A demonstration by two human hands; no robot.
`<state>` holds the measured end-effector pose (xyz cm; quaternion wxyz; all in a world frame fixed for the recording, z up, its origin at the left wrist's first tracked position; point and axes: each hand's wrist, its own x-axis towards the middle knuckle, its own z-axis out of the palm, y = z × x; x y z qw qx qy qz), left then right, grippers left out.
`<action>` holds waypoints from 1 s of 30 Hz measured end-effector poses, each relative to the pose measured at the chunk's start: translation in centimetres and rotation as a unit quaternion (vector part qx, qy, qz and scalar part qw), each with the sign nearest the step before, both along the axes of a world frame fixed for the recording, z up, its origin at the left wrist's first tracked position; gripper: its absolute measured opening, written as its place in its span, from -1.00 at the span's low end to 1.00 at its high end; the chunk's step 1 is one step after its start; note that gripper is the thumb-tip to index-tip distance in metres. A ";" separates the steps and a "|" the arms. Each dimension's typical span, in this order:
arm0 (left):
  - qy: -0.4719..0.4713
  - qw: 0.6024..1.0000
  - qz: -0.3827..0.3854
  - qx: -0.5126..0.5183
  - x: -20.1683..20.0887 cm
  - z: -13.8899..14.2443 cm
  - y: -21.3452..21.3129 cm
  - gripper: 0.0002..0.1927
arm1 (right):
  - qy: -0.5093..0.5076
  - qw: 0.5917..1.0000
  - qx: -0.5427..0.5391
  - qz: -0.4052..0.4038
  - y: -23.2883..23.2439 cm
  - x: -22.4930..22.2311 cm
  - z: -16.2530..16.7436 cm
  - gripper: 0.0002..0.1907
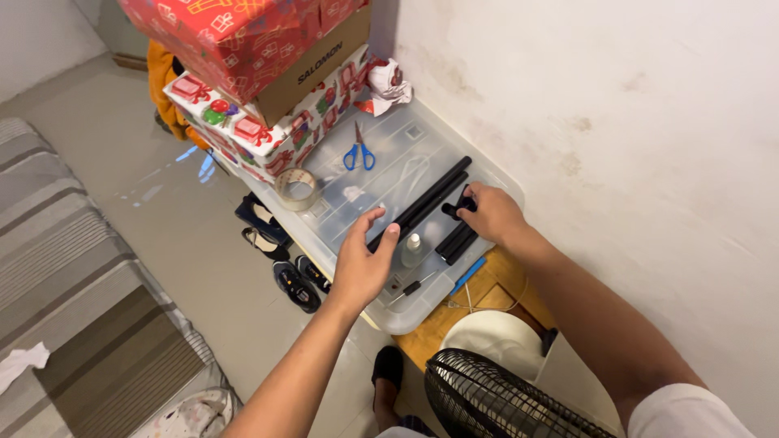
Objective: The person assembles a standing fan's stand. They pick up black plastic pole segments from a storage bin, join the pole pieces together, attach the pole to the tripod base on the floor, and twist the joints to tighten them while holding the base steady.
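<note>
Two long black tubes (434, 195) lie side by side on the clear plastic lid of a storage bin (406, 138). My left hand (363, 258) hovers over their near end with fingers spread, holding nothing. My right hand (492, 212) rests on a small black fitting (460, 206) at the top of a shorter black tube pair (454, 242); its fingers curl around that fitting. A small white bottle (412, 250) stands between my two hands.
Blue scissors (359, 154), a tape roll (296, 188), a screwdriver (412, 287) and a blue pen (468, 275) lie on the lid. Gift-wrapped boxes (243, 49) stack at its far end. A black fan (495, 401) stands below; shoes (296, 284) are on the floor.
</note>
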<state>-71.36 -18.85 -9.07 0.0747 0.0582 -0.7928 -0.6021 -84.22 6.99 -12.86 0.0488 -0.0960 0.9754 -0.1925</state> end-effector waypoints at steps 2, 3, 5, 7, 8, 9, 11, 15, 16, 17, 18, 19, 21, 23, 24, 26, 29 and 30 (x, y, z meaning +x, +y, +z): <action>-0.010 1.000 0.003 -0.001 0.1 -0.3 -0.3 -0.50 | -0.011 1.000 0.009 -0.016 -0.1 -0.1 -0.8 -0.58; -0.012 1.000 0.005 -0.002 0.2 -0.4 -0.5 -0.51 | -0.012 1.000 0.021 -0.015 -0.3 -0.2 -1.1 -0.57; -0.015 1.000 0.009 -0.005 0.3 -0.6 -0.6 -0.51 | -0.014 0.999 0.047 -0.014 -0.5 -0.4 -1.8 -0.56; -0.013 1.000 0.011 -0.007 0.3 -0.8 -0.8 -0.51 | -0.039 0.996 0.068 -0.029 -0.8 -0.6 -2.3 -0.56; -0.012 1.000 0.011 -0.008 0.3 -0.8 -0.8 -0.51 | -0.051 0.995 0.079 -0.036 -0.9 -0.7 -2.6 -0.56; -0.018 1.000 0.014 -0.005 0.2 -0.9 -0.8 -0.51 | -0.047 0.995 0.083 -0.038 -1.0 -0.8 -2.8 -0.55; -0.030 0.999 0.019 0.002 0.2 -1.1 -0.8 -0.51 | -0.039 0.994 0.090 -0.042 -1.2 -1.0 -3.3 -0.54; -0.040 0.999 0.025 0.002 0.1 -1.3 -0.9 -0.51 | -0.053 0.992 0.102 -0.056 -1.4 -1.4 -4.1 -0.52; -0.038 0.999 0.025 0.004 0.1 -1.4 -1.0 -0.51 | -0.055 0.991 0.106 -0.054 -1.4 -1.5 -4.2 -0.51; -0.035 0.999 0.026 0.005 0.0 -1.4 -1.0 -0.51 | -0.056 0.991 0.110 -0.051 -1.4 -1.6 -4.3 -0.51; -0.038 0.999 0.025 0.009 0.0 -1.4 -1.1 -0.51 | -0.056 0.991 0.113 -0.052 -1.5 -1.6 -4.4 -0.51; -0.041 0.999 0.024 0.013 0.0 -1.4 -1.1 -0.51 | -0.056 0.990 0.116 -0.053 -1.4 -1.6 -4.4 -0.50; -0.042 0.999 0.023 0.016 0.1 -1.4 -1.1 -0.51 | -0.052 0.990 0.120 -0.053 -1.4 -1.7 -4.5 -0.50; -0.038 0.999 0.024 0.014 0.1 -1.4 -1.1 -0.51 | -0.046 0.990 0.121 -0.049 -1.4 -1.6 -4.6 -0.51; -0.036 0.999 0.025 0.013 0.1 -1.5 -1.0 -0.51 | -0.044 0.990 0.124 -0.053 -1.4 -1.6 -4.6 -0.51; -0.034 0.999 0.026 0.009 0.1 -1.6 -1.0 -0.51 | -0.041 0.989 0.129 -0.059 -1.5 -1.6 -4.8 -0.52; -0.044 0.999 0.022 0.020 -0.2 -1.8 -0.9 -0.50 | -0.054 0.988 0.127 -0.065 -1.7 -1.7 -4.9 -0.52; -0.043 0.999 0.020 0.018 -0.3 -1.9 -0.9 -0.50 | -0.053 0.988 0.128 -0.064 -1.7 -1.8 -4.9 -0.52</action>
